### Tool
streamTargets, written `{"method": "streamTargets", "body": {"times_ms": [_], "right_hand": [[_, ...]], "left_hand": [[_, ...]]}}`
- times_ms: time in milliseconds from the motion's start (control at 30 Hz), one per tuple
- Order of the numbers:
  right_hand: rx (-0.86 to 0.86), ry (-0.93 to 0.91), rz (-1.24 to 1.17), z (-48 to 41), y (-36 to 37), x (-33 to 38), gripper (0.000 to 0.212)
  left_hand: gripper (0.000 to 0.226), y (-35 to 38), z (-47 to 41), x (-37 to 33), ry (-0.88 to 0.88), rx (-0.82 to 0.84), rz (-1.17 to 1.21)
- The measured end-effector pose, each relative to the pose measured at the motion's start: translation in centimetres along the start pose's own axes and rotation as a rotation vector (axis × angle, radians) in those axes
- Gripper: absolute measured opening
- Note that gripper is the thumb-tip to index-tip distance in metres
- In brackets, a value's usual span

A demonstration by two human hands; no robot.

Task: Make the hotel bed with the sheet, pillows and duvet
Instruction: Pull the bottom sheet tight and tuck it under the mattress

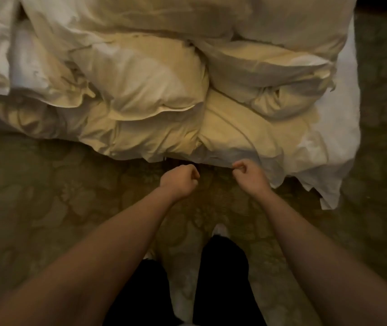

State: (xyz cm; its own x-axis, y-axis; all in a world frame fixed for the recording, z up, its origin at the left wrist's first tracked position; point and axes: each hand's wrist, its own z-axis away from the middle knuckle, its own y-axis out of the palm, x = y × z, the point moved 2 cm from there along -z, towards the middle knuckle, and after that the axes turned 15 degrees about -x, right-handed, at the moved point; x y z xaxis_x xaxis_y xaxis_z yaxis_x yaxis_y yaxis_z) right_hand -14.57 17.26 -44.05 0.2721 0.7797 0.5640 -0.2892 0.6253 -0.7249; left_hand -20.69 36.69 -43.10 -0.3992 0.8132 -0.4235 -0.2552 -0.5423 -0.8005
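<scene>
A crumpled white duvet [140, 90] is seen heaped on the bed, its hem overhanging patterned carpet [46, 184]. The left hand [180, 182] is fisted just below the hem. The right hand [250, 176] is curled against it, grip not determinable.

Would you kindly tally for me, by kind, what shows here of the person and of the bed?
Hands: 2, left hand and right hand
Trouser legs: 2
Heap of white bedding: 1; pillows and duvet cannot be told apart
Total: 5

Left hand [180, 181] and right hand [250, 176] bare, as are the forearms [122, 231]; black trousers [220, 278], seemingly white shoes [220, 229].
</scene>
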Motion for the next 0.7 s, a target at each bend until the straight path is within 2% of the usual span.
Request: {"method": "streamTargets", "body": {"times_ms": [167, 267, 333, 433, 533, 600, 700], "right_hand": [[-0.039, 0.012, -0.028, -0.8, 8.0, -3.5, 0.023], [-0.096, -0.083, 0.002, -3.8, 13.9, -6.6, 0.028], [-0.185, -0.212, 0.057, -6.4, 17.7, -8.9, 0.033], [-0.420, -0.469, 0.156, -10.0, 22.0, -11.8, 0.042], [-0.666, -0.773, 0.184, -13.6, 25.1, -12.8, 0.069], [-0.768, -0.980, 0.281, -16.0, 26.7, -12.6, 0.084], [-0.903, -1.148, 0.450, -18.5, 27.9, -11.5, 0.094]], "left_hand": [[0.038, 7.2, -3.9, 4.5, 0.075, -0.100, -0.050], [0.043, 13.1, -7.6, 7.0, 0.124, -0.193, -0.097], [0.044, 17.0, -10.0, 8.8, 0.177, -0.282, -0.117], [0.057, 21.7, -13.7, 11.2, 0.321, -0.567, -0.113], [0.084, 24.9, -17.8, 12.9, 0.566, -0.864, -0.122], [0.094, 26.0, -20.9, 13.7, 0.703, -1.003, -0.189], [0.093, 25.8, -23.9, 14.4, 0.731, -1.151, -0.301]]}}
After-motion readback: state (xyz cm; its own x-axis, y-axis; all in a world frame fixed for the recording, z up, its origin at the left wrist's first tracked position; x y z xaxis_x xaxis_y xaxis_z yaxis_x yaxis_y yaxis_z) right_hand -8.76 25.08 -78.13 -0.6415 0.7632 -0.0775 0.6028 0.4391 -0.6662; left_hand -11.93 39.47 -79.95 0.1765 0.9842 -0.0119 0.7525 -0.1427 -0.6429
